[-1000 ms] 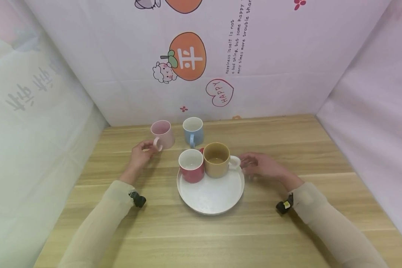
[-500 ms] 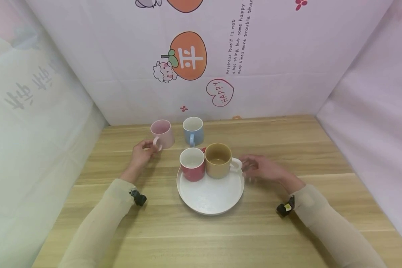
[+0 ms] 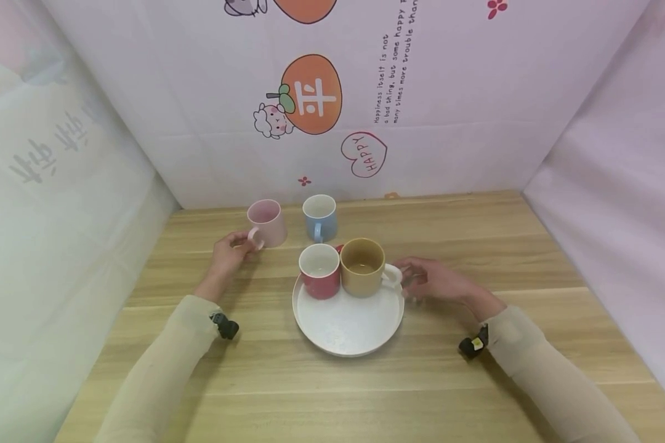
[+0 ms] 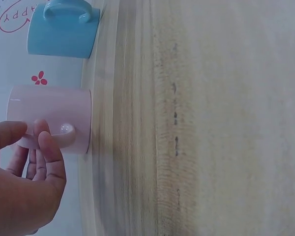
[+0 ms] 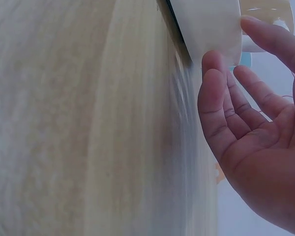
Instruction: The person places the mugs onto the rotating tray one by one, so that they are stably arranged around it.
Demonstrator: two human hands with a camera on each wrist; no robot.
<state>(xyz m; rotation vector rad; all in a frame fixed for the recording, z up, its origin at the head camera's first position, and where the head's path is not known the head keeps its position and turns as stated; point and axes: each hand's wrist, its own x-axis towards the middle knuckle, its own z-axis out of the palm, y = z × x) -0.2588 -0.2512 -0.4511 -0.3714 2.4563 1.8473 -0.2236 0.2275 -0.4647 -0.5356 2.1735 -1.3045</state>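
At the back left stands a pink mug (image 3: 267,223); my left hand (image 3: 229,253) pinches its handle (image 4: 64,136) between thumb and fingers. On the round white tray (image 3: 348,335) sit a red mug (image 3: 319,280) and a larger tan mug (image 3: 362,271) side by side, both upright. The tan mug's white handle points right, towards my right hand (image 3: 435,278). That hand is at the tray's right edge, its fingers loosely bent and the fingertips (image 5: 212,81) close against the tray's side. Whether they touch it cannot be told for certain.
A light blue mug (image 3: 320,218) stands at the back, just behind the red one, its handle facing forward. The wooden table (image 3: 321,406) ends at a white printed cloth (image 3: 449,123) at the back, with cloth on both sides too.
Both mugs on the tray have shifted slightly, the tan one right and forward, the red one right and back. The pink mug has moved a little left with my left hand.
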